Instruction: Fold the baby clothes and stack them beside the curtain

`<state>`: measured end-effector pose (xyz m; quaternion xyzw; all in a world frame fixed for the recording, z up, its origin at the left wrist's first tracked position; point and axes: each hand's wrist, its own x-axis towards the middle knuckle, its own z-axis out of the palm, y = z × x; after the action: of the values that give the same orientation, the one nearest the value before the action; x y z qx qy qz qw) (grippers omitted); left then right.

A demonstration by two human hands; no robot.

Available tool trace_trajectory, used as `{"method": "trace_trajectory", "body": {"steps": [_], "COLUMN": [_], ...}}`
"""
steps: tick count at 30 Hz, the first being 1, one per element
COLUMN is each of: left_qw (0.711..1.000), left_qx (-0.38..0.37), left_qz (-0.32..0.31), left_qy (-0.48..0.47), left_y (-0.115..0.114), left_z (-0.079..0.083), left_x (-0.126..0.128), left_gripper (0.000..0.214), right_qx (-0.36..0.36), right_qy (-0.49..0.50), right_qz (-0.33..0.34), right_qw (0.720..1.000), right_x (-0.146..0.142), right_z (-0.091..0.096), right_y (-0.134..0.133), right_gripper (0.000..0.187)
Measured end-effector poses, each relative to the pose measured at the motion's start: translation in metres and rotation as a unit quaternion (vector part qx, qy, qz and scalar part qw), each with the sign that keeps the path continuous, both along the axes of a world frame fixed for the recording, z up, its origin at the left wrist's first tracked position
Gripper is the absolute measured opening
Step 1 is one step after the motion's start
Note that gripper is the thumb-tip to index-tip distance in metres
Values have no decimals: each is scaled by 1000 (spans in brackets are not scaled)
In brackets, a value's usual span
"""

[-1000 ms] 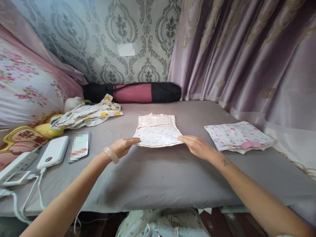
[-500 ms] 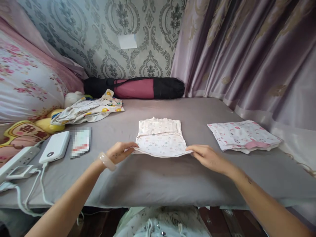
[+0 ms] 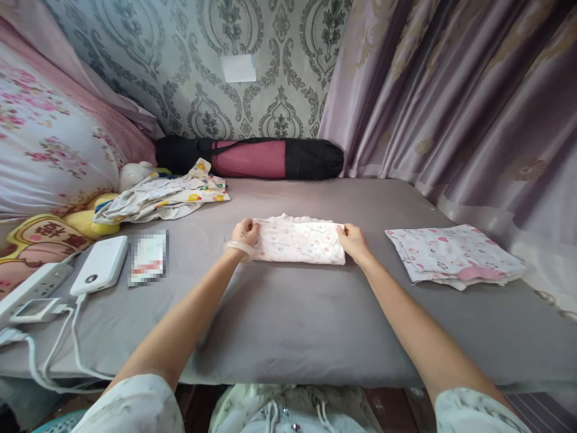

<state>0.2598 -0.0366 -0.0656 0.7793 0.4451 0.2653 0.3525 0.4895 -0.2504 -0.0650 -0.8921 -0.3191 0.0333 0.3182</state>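
Note:
A pale pink patterned garment [image 3: 297, 243], folded into a narrow strip, lies on the grey sheet [image 3: 306, 325] in front of me. At its far left corner my left hand [image 3: 246, 233] pinches the folded edge; a pale bangle circles that wrist. My right hand [image 3: 354, 240] grips the far right corner of the same edge. A ruffled edge shows just beyond the fold. To the right lies a folded white cloth with pink prints [image 3: 455, 252], apart from both hands.
On the left are a crumpled printed cloth [image 3: 166, 198], a white power bank [image 3: 100, 264] with a cable, a power strip [image 3: 36, 288] and a blurred packet [image 3: 148, 257]. A black and maroon long bag [image 3: 247, 159] lies along the wall; curtains [image 3: 406, 90] hang at right.
Both hands have moved away from me, bringing the garment's near edge over onto its far part. The garment is now a narrower strip. The view has shifted slightly.

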Motion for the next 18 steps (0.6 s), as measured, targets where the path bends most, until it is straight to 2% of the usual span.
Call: {"method": "trace_trajectory", "body": {"steps": [4, 9, 14, 18], "left_qw": [997, 994, 983, 964], "left_qx": [31, 33, 52, 62], "left_qz": [17, 4, -17, -30], "left_qy": [76, 109, 177, 256], "left_y": [4, 4, 8, 12], "left_z": [-5, -11, -9, -6], "left_x": [15, 22, 27, 31], "left_gripper": [13, 23, 35, 37], "right_qx": [-55, -96, -135, -163], "right_qy": [-13, -31, -37, -40], "right_qz": [-41, -44, -38, -56], "right_qw": [998, 994, 989, 984], "right_x": [-6, -16, -18, -17], "right_z": [5, 6, 4, 3], "right_y": [16, 26, 32, 35], "right_gripper": [27, 38, 46, 44]}}
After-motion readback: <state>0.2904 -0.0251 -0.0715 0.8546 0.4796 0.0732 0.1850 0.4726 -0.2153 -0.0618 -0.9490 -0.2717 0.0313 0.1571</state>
